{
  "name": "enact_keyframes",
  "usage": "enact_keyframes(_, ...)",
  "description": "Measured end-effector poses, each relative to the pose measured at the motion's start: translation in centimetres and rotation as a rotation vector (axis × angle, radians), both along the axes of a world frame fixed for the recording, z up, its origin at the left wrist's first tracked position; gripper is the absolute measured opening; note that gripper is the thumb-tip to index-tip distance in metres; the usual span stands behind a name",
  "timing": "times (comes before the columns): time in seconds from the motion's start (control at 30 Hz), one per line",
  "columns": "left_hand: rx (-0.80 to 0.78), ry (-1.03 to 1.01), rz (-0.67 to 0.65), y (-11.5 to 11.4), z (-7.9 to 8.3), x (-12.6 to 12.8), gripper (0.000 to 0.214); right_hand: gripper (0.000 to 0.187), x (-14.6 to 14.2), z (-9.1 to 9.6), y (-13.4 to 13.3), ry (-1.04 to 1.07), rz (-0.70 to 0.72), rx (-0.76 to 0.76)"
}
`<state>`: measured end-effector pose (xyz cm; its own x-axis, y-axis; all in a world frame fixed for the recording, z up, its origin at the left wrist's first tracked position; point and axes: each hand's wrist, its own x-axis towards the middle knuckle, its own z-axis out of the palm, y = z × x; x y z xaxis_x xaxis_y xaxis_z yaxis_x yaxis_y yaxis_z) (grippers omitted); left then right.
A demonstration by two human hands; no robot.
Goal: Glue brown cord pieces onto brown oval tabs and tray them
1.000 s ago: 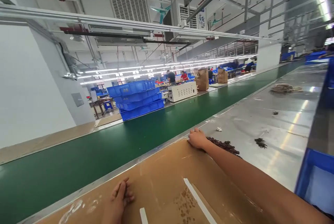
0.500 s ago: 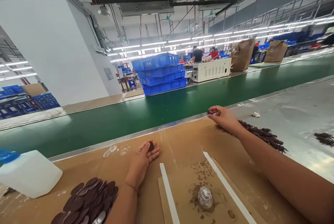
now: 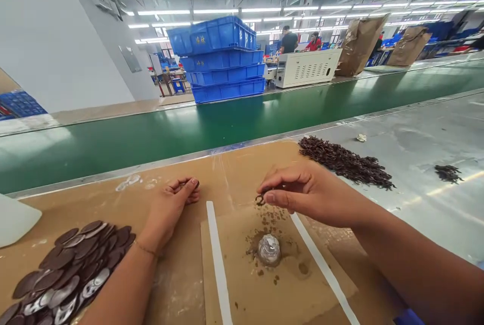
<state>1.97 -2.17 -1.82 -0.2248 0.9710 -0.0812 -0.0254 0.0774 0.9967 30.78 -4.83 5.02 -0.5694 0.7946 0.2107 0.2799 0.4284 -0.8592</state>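
Note:
My left hand [image 3: 174,204] is curled at the middle of the brown cardboard work surface [image 3: 242,173], with a small dark disc [image 3: 195,184] pinched in its fingers. My right hand [image 3: 302,190] pinches a small dark ring-shaped piece [image 3: 259,200] above a cardboard sheet [image 3: 242,284]. Below that piece, a shiny foil-like lump [image 3: 268,250] sits in scattered brown crumbs. A heap of dark brown discs [image 3: 71,269], some with silver faces, lies left of my left forearm. A long pile of dark pieces [image 3: 344,163] lies beyond my right hand.
White strips [image 3: 216,264] lie on the cardboard, and a white plastic jug [image 3: 13,219] stands at the left edge. Beyond, a steel table [image 3: 416,148] meets a green conveyor belt [image 3: 151,136]. Stacked blue crates [image 3: 219,60] and co-workers [image 3: 289,40] stand farther back.
My right hand has moved left from the table edge to above the cardboard sheet. My left hand has shifted slightly. The view has tilted down and shows more of the disc heap.

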Motion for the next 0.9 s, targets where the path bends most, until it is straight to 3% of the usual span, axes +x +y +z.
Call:
enact_keyframes(0.13,0.006,0.031,0.004,0.2,0.0,0.4,0.040,0.015,0.1,0.3,-0.7,-0.136,0.170,0.069)
enact_keyframes(0.37,0.056,-0.018,0.121,0.4,0.4,0.9,0.035,0.015,-0.4,-0.3,-0.9,-0.273,0.270,0.028)
enact_keyframes(0.47,0.087,-0.035,0.152,0.3,0.7,1.0,0.033,0.015,-0.5,-0.5,-0.7,-0.285,0.284,0.020)
enact_keyframes(0.63,0.078,0.113,0.132,-0.1,1.0,1.3,0.038,0.015,-0.5,-0.8,-0.7,-0.291,0.269,0.022)
enact_keyframes(0.9,0.087,0.112,0.094,0.2,0.3,0.8,0.044,0.014,-0.6,-0.8,-0.6,-0.316,0.277,0.010)
